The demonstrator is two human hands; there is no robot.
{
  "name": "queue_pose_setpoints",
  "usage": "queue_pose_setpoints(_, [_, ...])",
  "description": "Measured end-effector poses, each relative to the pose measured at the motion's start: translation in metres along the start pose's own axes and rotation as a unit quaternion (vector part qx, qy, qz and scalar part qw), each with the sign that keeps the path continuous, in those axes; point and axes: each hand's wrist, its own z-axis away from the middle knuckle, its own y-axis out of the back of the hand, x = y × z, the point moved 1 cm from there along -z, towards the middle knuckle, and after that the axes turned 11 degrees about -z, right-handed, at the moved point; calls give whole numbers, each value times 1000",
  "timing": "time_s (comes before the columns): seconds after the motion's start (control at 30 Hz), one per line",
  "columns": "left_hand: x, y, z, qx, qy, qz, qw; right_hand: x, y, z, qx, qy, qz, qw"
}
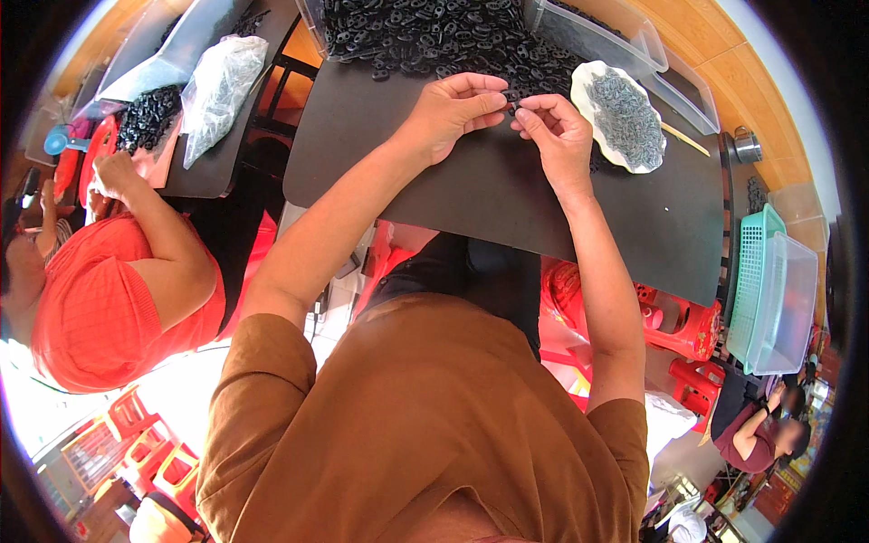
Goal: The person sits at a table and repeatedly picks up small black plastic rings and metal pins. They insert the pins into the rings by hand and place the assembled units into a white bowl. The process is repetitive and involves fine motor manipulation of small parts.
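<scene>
Over the dark table (380,118) my two hands meet in front of a pile of small black plastic pieces (425,36) with holes in them. My left hand (450,116) pinches one small black piece (512,96) between thumb and fingers. The fingertips of my right hand (559,136) are pinched together at the same piece; whatever they hold besides is too small to make out. Just right of that hand lies a white scalloped dish (584,86) heaped with tiny grey metal-looking parts (626,118).
Clear plastic bins (625,45) stand at the table's far side. A thin light stick (685,138) lies right of the dish. Mint and clear baskets (756,290) are at far right. On the left, a person in red (127,290) works at another table with a plastic bag (222,95).
</scene>
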Motion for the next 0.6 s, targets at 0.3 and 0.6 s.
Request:
queue_pose_setpoints(0.3, [0, -1, 0, 6, -12, -11, 1000, 0, -1, 1, 8, -6, -6, 1000])
queue_pose_setpoints(0.6, [1, -5, 3, 6, -35, -53, 998, -3, -5, 2, 9, 5, -25, 1000])
